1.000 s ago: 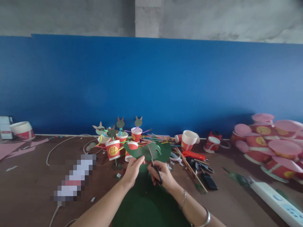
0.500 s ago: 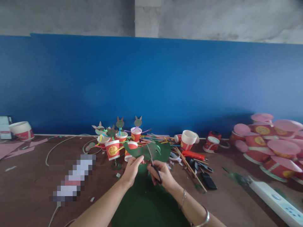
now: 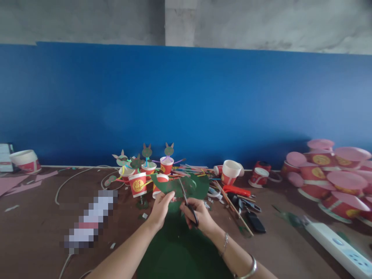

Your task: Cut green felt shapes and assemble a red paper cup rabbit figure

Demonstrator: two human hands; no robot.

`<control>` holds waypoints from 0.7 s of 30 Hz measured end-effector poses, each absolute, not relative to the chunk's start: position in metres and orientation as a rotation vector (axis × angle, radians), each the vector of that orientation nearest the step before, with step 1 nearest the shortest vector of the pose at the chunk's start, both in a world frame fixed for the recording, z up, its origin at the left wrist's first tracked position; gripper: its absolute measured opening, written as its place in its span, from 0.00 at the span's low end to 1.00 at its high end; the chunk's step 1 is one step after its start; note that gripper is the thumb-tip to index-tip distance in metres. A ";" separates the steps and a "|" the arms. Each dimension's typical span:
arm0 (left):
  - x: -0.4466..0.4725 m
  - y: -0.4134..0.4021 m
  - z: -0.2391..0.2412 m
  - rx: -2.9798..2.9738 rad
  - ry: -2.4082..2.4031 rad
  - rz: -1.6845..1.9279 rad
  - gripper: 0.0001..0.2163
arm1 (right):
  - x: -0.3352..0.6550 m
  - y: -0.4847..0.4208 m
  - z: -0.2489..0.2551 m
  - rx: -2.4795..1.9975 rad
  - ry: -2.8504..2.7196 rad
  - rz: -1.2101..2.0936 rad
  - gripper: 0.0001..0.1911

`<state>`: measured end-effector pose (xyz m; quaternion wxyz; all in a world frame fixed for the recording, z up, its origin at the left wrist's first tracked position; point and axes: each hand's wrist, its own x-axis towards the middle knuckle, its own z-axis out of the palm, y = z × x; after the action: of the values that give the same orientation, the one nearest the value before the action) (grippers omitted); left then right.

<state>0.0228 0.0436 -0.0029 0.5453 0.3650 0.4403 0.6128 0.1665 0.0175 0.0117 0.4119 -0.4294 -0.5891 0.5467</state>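
Note:
A sheet of dark green paper (image 3: 201,186) with a curved, cut edge is held up in front of me. My left hand (image 3: 161,208) pinches its lower left edge between thumb and fingers. My right hand (image 3: 198,215) grips black-handled scissors (image 3: 184,191), whose blades point up and lie against the green paper. Below both hands, a larger green sheet (image 3: 180,252) lies on the table. Just behind the paper stand several red and white paper cups (image 3: 137,185), some with animal-head cutouts (image 3: 147,151) on coloured stems.
Thin coloured sticks, wooden sticks (image 3: 236,209), a red-orange tool (image 3: 236,190) and keys with a black fob (image 3: 255,221) lie right of my hands. Pink-topped cups (image 3: 347,181) are stacked far right, near a white power strip (image 3: 340,244). Pink paper (image 3: 20,183) lies far left.
Both hands stay in nearly the same place, holding the paper and scissors. The scissor blades look slightly closer together, and the green paper has shifted a little.

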 end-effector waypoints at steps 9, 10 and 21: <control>0.022 0.044 -0.003 0.828 1.051 1.537 0.12 | 0.165 0.018 0.014 -1.084 -1.483 1.410 0.16; 0.022 0.044 -0.002 0.820 1.024 1.537 0.11 | 0.164 0.017 0.013 -1.080 -1.486 1.414 0.16; 0.026 0.035 0.015 0.759 0.834 1.474 0.10 | 0.166 0.020 0.005 -1.083 -1.555 1.453 0.16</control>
<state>0.0262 0.0345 0.0146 0.5996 0.3274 0.3596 0.6356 0.1655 0.0199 0.0055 0.3681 -0.4219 -0.6054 0.5657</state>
